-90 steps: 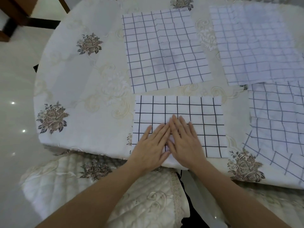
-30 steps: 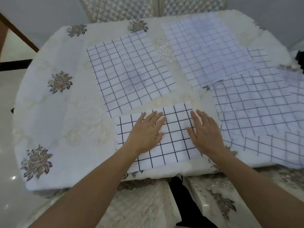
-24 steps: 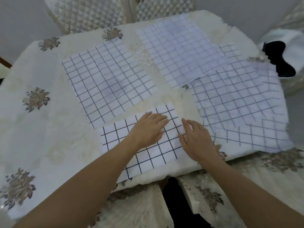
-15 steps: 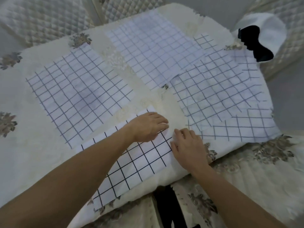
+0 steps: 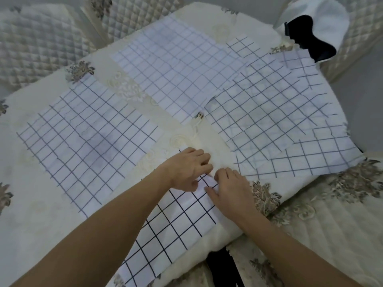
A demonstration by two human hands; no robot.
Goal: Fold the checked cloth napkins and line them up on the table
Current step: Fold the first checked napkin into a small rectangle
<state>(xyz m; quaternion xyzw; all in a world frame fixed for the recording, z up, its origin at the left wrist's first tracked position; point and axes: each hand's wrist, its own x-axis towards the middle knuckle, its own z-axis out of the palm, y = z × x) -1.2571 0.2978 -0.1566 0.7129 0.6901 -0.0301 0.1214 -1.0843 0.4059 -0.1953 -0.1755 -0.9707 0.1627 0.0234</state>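
Observation:
A folded checked napkin (image 5: 176,220), white with bold dark lines, lies along the table's near edge. My left hand (image 5: 186,168) curls its fingers over the far right corner of this napkin, thumb on top. Close beside it, my right hand (image 5: 230,189) pinches the near right corner, its thumb lying on the cloth. The napkin's right end lifts slightly between the two hands. My left forearm covers part of the napkin's far side. Unfolded checked napkins lie flat beyond: one at the left (image 5: 89,139), one at the back (image 5: 176,69), one at the right (image 5: 269,112).
The table (image 5: 41,214) wears a cream cloth with grey flower prints. More checked napkins (image 5: 310,160) overlap at the right edge. Quilted chairs (image 5: 41,38) stand behind. A white and black object (image 5: 310,34) sits on a chair at the top right.
Both hands slid from flat on the napkin's middle to its right end and curled onto the corners. The view swung to the right.

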